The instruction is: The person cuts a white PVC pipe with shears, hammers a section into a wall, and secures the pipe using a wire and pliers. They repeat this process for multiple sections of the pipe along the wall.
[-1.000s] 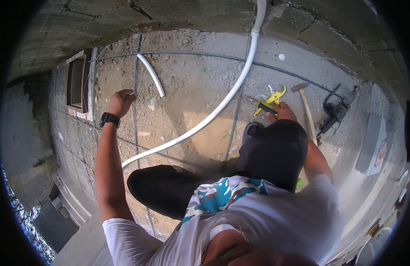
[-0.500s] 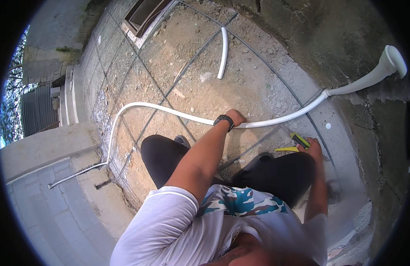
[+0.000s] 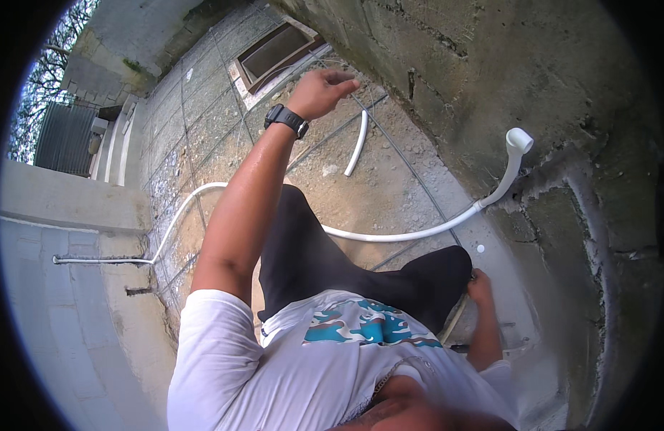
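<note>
Head view: left hand [image 3: 323, 94], fingers half-open, hangs clear of the white pipe [image 3: 389, 237]. Right hand [image 3: 480, 286]: I can't tell its grip.

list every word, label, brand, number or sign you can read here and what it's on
No text can be read anywhere in this view.
Watch: any marks are too small to read.
Shirt: a camouflage-patterned patch, no readable lettering.
Long white pipe: no readable marking.
</note>
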{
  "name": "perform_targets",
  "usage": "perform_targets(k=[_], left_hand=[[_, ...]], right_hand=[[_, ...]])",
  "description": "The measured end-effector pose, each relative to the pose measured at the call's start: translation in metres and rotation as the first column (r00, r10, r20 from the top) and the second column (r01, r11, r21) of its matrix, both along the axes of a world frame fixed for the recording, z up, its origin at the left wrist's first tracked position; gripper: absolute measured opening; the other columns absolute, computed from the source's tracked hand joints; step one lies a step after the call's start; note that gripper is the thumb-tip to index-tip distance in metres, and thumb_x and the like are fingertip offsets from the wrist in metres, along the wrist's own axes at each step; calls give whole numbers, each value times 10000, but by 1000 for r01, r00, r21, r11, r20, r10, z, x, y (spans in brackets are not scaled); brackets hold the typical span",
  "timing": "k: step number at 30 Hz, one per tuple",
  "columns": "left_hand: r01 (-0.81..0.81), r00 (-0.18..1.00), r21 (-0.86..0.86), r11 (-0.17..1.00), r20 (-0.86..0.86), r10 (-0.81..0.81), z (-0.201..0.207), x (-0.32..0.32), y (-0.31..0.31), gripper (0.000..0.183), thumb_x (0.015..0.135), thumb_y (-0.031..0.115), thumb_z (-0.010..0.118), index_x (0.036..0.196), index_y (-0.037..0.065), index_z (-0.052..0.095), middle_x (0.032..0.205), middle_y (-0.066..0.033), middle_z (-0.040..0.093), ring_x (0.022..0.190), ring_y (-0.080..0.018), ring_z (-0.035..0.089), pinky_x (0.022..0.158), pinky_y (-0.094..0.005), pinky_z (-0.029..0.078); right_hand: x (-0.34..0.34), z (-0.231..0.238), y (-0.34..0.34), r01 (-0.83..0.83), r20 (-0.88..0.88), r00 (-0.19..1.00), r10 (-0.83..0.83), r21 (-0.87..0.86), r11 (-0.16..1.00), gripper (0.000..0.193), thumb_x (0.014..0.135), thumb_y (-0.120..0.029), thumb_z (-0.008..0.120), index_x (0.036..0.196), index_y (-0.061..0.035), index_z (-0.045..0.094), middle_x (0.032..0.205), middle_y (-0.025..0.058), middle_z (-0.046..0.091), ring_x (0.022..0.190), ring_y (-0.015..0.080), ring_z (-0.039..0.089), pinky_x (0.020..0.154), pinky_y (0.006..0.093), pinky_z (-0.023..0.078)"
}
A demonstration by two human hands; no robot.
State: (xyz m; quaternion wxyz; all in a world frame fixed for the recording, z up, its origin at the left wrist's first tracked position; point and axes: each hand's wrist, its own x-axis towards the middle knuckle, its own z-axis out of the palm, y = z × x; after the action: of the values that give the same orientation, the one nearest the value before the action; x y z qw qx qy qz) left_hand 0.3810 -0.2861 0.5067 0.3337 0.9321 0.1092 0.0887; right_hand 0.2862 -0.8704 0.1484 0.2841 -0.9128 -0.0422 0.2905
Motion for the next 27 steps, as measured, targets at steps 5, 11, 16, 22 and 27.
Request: perform_targets(k=[5,11,16,22,27], left_hand=[[245,969,239,940,-82,-232,96,3,-32,498,919,420,741,1208,15,734,1075,-200,758,980,-287,734,862,-386,565],[511,859,235,827,-104,-502,95,21,-101,521,886,293,813,1301,10,671,1108,-175,716,1000,-276,732,883,-379,578],[695,702,100,712,120,-702,38,64,-180,605,844,256,850,1360,30,628,1088,-156,685,1010,-273,714,895,-387,579],[859,492,-10,511,289,-821,-10,83,-218,670,812,225,875,1401,46,610,1177,-147,706,1061,-281,705,917,-378,551],[878,453,-65,474,429,-781,-38,91,-222,606,883,112,816,1408,-43,555,1253,-192,693,1127,-250,684,991,-382,545]], right_hand=[[-9,56,-11,109,-72,990,-118,-122,987,470,901,-421,726,1127,-9,699,1091,280,715,1062,449,684,898,482,533],[-43,44,-29,359,9,933,-359,-54,932,506,958,-487,645,1051,9,679,1098,293,698,1108,477,648,929,484,513],[-101,12,-22,594,104,794,-599,76,801,494,999,-458,602,1005,27,694,939,252,707,926,427,681,833,470,521],[-205,-18,-12,877,-450,419,-789,425,223,343,1027,-306,605,1135,2,710,943,98,714,875,152,681,836,306,532],[-278,-3,27,728,-273,518,-811,639,250,331,976,-180,658,1227,35,672,1086,66,724,990,129,673,900,292,533]])
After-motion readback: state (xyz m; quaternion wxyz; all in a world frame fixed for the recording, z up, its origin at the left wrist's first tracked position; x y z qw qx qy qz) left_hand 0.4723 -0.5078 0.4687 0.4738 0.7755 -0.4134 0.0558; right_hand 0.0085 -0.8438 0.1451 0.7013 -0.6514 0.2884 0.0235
